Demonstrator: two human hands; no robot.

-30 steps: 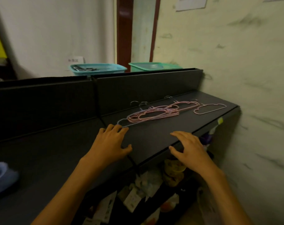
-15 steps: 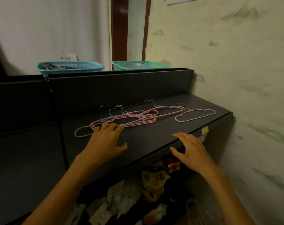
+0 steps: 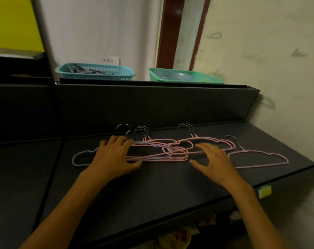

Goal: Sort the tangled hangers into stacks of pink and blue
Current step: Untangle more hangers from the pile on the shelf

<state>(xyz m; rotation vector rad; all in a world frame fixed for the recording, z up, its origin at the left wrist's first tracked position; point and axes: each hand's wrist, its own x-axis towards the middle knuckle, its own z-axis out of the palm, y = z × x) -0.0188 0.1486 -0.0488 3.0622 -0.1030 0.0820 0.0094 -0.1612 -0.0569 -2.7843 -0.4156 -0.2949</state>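
Observation:
A tangle of thin pink hangers [image 3: 177,150] lies across the dark shelf top [image 3: 152,186], metal hooks pointing to the back. A blue hanger [image 3: 81,157] sticks out of the tangle on the left. One pink hanger [image 3: 260,159] lies apart on the right. My left hand [image 3: 113,155] rests flat on the left part of the tangle, fingers spread. My right hand [image 3: 213,159] lies on the right part of the tangle, fingers straight and thumb out.
The shelf has a dark back panel [image 3: 152,105]. Behind it stand a blue basket [image 3: 95,71] with metal clips and a green basket [image 3: 185,77]. A wall [image 3: 269,60] bounds the right side. A yellow tag [image 3: 264,191] hangs on the front edge; packaged goods sit below.
Both hands have moved forward from the shelf's front edge onto the hangers. The view has come closer to the shelf.

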